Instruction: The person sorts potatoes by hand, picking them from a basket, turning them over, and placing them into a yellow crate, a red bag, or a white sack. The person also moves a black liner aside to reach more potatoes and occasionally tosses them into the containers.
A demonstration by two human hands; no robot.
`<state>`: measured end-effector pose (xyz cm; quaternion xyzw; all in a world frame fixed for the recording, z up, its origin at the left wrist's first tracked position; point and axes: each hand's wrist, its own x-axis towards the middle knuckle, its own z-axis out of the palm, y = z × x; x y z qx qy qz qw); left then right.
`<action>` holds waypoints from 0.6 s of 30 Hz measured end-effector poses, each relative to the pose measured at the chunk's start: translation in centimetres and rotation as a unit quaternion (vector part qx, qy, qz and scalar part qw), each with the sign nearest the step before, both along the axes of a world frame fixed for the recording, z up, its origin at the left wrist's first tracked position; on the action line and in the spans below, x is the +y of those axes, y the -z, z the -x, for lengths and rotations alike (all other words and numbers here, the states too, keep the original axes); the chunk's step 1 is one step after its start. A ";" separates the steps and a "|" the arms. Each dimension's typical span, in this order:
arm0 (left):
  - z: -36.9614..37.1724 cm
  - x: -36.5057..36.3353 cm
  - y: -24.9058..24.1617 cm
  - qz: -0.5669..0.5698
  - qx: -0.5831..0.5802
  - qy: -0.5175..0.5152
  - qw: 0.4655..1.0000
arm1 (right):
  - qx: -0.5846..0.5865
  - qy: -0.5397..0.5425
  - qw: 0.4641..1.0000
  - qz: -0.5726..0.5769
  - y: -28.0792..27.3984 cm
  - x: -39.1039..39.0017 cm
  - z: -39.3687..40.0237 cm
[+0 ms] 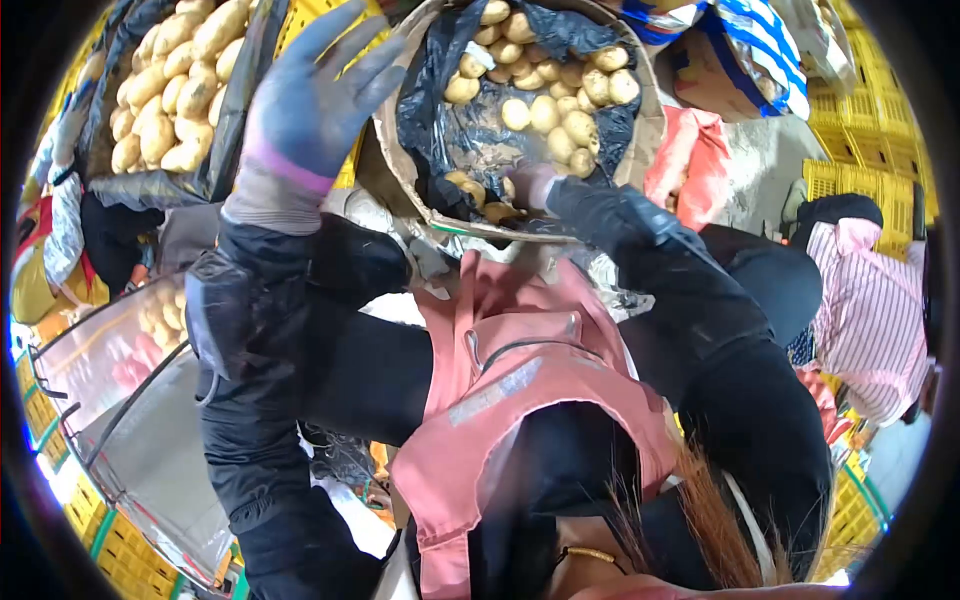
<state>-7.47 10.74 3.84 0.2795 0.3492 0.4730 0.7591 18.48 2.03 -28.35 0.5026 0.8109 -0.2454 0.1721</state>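
Observation:
My left hand (320,105), in a grey-blue glove with a pink cuff edge, is raised with its fingers spread and holds nothing. It is between a lined crate (225,165) of potatoes (165,110) and a large cardboard box (648,120). Inside that box, black plastic (425,125) lines the wall and loose potatoes (545,112) lie mostly at the far and right side. My right hand (533,186) reaches low into the box at its near edge, close to a few darker potatoes (465,187). Blur and shadow hide its fingers.
A red mesh sack (690,165) stands right of the box, near a blue-and-white striped bag (765,50). Yellow crates (865,115) are stacked at right. A person in a striped top (870,310) is at right; another person's sleeve (65,225) shows at left, above a grey cart (160,470).

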 end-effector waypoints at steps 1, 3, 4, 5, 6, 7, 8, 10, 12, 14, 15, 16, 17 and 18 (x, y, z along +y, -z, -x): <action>-0.7 0.0 0.2 -0.003 0.056 -0.008 0.998 | -0.037 0.029 0.999 -0.013 0.2 0.1 1.2; 0.1 0.3 0.9 -0.092 0.180 0.087 0.975 | 0.008 0.056 0.993 0.099 0.2 1.7 1.4; -0.1 0.4 0.8 -0.091 0.223 0.115 0.964 | 0.095 0.120 0.970 0.190 -2.9 3.1 0.7; -0.4 0.1 1.1 -0.084 0.219 0.113 0.966 | 0.195 0.201 0.923 0.266 -2.6 3.8 -0.2; -0.7 0.0 1.3 -0.134 0.306 0.161 0.929 | 0.284 0.281 0.853 0.337 -3.2 4.5 -1.0; -0.9 -0.2 1.4 -0.182 0.390 0.206 0.879 | 0.319 0.307 0.827 0.347 -7.6 5.7 -0.3; -1.0 -1.0 1.7 -0.127 0.353 0.221 0.900 | 0.353 0.332 0.799 0.356 -12.1 7.0 0.4; -1.8 -2.5 2.7 -0.355 0.539 0.102 0.757 | 0.475 0.286 0.670 0.494 -18.2 9.0 1.0; -3.3 -3.8 1.4 -0.269 0.411 0.137 0.860 | 0.539 0.294 0.653 0.444 -20.3 10.3 2.3; -3.4 -3.1 -0.1 -0.151 0.289 0.147 0.934 | 0.550 0.275 0.722 0.317 -18.9 12.4 2.9; -3.5 -2.7 -1.4 -0.063 0.265 0.157 0.949 | 0.510 0.260 0.793 0.209 -16.4 13.9 2.8; -3.3 -2.6 -1.4 -0.063 0.264 0.154 0.950 | 0.411 0.195 0.889 0.046 -12.5 14.8 2.2; -2.9 -2.4 -1.2 -0.056 0.267 0.143 0.952 | 0.305 0.136 0.942 0.025 -5.6 16.3 1.2; -2.5 -2.0 -0.6 -0.092 0.264 0.129 0.951 | 0.195 0.074 0.978 0.003 0.6 17.2 -0.1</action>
